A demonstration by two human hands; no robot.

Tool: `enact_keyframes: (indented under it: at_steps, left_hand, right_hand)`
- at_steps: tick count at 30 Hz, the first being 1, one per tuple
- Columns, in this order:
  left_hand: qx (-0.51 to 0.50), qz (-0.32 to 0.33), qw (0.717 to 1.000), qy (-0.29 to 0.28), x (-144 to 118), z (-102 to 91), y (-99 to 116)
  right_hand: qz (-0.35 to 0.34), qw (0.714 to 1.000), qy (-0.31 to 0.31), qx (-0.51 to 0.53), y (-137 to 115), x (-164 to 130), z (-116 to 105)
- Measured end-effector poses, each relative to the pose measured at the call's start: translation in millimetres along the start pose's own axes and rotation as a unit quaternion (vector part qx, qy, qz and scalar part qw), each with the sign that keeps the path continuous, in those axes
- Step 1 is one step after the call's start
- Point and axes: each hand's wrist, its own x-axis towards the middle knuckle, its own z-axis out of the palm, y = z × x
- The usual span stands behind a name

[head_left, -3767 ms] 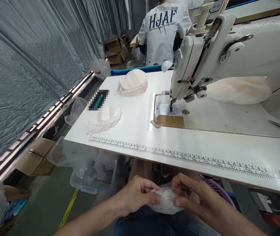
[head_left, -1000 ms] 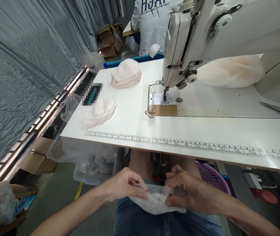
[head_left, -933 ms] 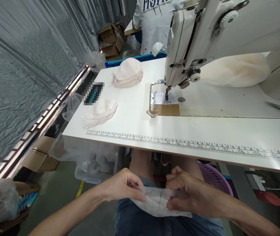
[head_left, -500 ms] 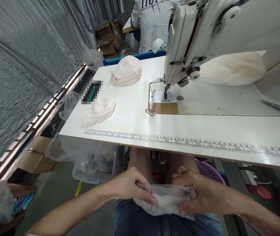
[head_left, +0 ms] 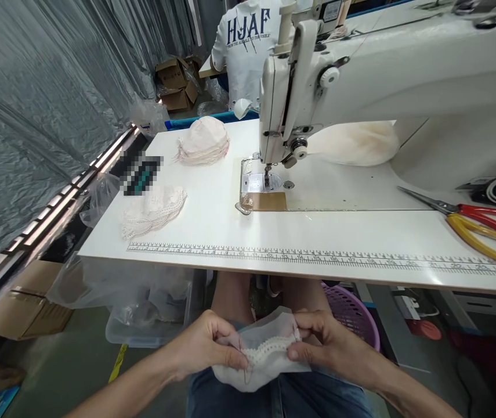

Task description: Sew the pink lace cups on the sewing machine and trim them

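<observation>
Silvery sheeting [head_left: 56,75] hangs at far left, beside the white bench [head_left: 213,232]; on the bench's left part lie a lace-edged stack [head_left: 154,212] and, farther back, a pale pink stack [head_left: 204,142]; in front of the bench, over the lap [head_left: 312,397], the left hand [head_left: 213,347] pinches one side of a sheer white cloth [head_left: 269,367]; compared with a moment ago, the cloth stands up higher and its lace band [head_left: 269,348], bunched then, runs plainly between the hands, so that edge seems easier to see and work on; the right hand [head_left: 328,343] pinches the other side; farther right are a purple basket [head_left: 356,316] under the bench, the sewing machine [head_left: 382,69] and red-and-yellow scissors [head_left: 445,207]
</observation>
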Motion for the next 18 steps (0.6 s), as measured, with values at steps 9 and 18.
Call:
enact_keyframes:
  at_steps: [9,18]
  left_hand:
    - [0.001,0.016,1.000,-0.007,-5,3.9,-7]
    - [0.008,0.006,1.000,-0.003,-7,8.2,-10]
  right_hand:
    - [-0.020,0.999,0.002,-0.033,2,-8,2]
    - [-0.026,0.999,0.008,-0.045,2,-10,7]
